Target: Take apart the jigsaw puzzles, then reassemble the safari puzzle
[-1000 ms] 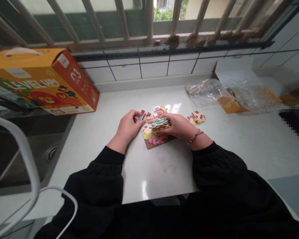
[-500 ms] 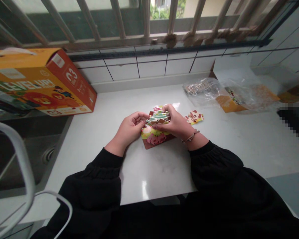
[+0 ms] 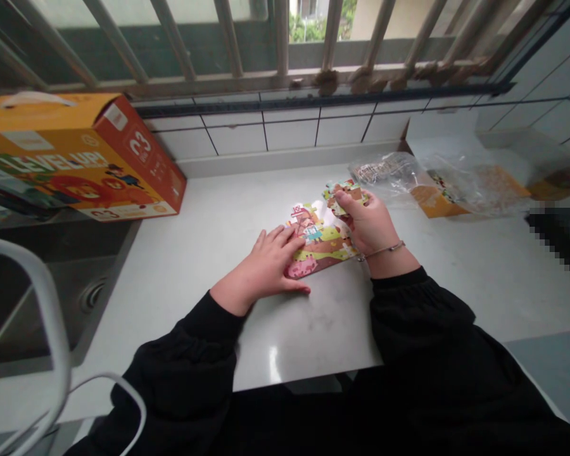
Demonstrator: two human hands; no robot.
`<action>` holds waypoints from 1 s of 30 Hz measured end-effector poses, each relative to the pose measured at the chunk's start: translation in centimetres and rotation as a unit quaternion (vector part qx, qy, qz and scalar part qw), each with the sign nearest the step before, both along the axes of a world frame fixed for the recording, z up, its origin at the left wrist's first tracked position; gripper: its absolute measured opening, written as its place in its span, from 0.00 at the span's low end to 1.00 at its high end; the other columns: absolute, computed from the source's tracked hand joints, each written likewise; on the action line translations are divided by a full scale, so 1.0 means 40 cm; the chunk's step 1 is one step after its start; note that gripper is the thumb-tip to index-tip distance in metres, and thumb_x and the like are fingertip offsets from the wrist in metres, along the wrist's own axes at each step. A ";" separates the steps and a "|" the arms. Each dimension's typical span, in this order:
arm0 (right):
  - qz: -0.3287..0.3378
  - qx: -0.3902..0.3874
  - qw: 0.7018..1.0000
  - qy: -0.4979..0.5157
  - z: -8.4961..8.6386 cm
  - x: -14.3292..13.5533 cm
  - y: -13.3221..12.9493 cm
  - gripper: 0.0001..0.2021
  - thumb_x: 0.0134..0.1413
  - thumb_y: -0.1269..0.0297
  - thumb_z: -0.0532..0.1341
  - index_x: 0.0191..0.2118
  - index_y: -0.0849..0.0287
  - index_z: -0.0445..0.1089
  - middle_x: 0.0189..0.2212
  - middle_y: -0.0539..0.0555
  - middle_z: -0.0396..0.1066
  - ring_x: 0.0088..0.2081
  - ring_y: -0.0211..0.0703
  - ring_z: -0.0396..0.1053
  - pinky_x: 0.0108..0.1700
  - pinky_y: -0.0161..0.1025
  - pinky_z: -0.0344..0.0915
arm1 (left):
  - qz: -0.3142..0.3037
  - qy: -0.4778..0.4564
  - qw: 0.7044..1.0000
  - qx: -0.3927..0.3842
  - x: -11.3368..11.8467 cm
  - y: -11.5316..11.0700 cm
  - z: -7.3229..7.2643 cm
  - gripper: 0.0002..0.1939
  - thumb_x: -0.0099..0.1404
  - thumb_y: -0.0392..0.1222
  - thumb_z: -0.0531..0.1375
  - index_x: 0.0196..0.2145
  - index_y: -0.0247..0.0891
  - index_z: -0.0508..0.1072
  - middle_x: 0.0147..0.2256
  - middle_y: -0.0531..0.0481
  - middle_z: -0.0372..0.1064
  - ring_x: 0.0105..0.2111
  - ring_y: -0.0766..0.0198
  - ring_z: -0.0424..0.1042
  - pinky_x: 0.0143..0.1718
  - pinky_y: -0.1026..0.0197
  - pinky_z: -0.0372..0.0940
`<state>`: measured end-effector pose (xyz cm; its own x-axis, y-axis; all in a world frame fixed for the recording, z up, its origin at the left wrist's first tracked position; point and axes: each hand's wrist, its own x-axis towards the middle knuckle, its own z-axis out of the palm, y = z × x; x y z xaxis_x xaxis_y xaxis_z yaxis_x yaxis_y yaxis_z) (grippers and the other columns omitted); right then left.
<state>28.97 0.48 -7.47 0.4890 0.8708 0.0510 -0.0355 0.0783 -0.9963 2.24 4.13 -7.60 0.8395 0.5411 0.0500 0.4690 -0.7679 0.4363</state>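
A partly joined jigsaw puzzle (image 3: 330, 244) with a colourful farm picture lies flat on the white counter (image 3: 299, 335). My left hand (image 3: 270, 266) rests palm down on its left side, fingers spread and thumb stretched out along the near edge. Above the puzzle's far right corner, my right hand (image 3: 373, 221) grips a stack of puzzle pieces (image 3: 342, 193), thumb on top. The lower pieces of that stack are hidden by the fingers. Part of the puzzle's right side is covered by the right hand.
An orange carton (image 3: 80, 158) stands at the left beside a dark sink (image 3: 19, 297). Clear plastic bags (image 3: 389, 174) and a yellow packet (image 3: 439, 193) lie at the back right. A white cable (image 3: 57, 329) loops up in front at the left. Window bars (image 3: 228, 38) run along the back.
My right hand has carried the stack of pieces up and to the right, away from my left hand. The left hand has flattened onto the puzzle with its fingers spread.
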 end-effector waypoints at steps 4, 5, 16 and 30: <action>-0.021 0.011 1.000 0.006 0.003 0.009 0.006 0.32 0.46 0.34 0.76 0.46 0.51 0.70 0.49 0.59 0.82 0.51 0.52 0.81 0.47 0.46 0.81 | -0.019 0.011 1.000 0.020 0.007 -0.021 0.006 0.32 0.62 0.58 0.77 0.58 0.47 0.76 0.74 0.35 0.62 0.74 0.28 0.60 0.73 0.24 0.54; -0.021 0.009 1.000 0.003 0.004 0.012 0.005 0.32 0.46 0.34 0.76 0.46 0.51 0.70 0.50 0.59 0.82 0.51 0.52 0.81 0.46 0.45 0.80 | -0.024 0.004 0.999 0.022 0.004 -0.020 0.011 0.27 0.63 0.56 0.76 0.55 0.46 0.77 0.73 0.35 0.65 0.72 0.30 0.63 0.72 0.26 0.57; -0.001 -0.059 0.998 -0.014 0.005 0.012 -0.010 0.31 0.45 0.38 0.79 0.45 0.53 0.72 0.50 0.61 0.83 0.46 0.52 0.81 0.37 0.42 0.74 | 0.029 -0.011 0.998 -0.060 -0.109 0.082 0.057 0.20 0.61 0.54 0.75 0.46 0.45 0.77 0.65 0.38 0.72 0.65 0.40 0.70 0.67 0.39 0.68; 0.020 -0.061 0.997 -0.032 0.011 0.008 -0.017 0.32 0.47 0.37 0.78 0.48 0.55 0.75 0.51 0.63 0.84 0.43 0.52 0.81 0.36 0.44 0.75 | 0.198 0.042 0.979 -0.024 -0.136 0.134 0.026 0.43 0.37 0.60 0.85 0.45 0.42 0.74 0.44 0.41 0.72 0.46 0.40 0.74 0.48 0.41 0.72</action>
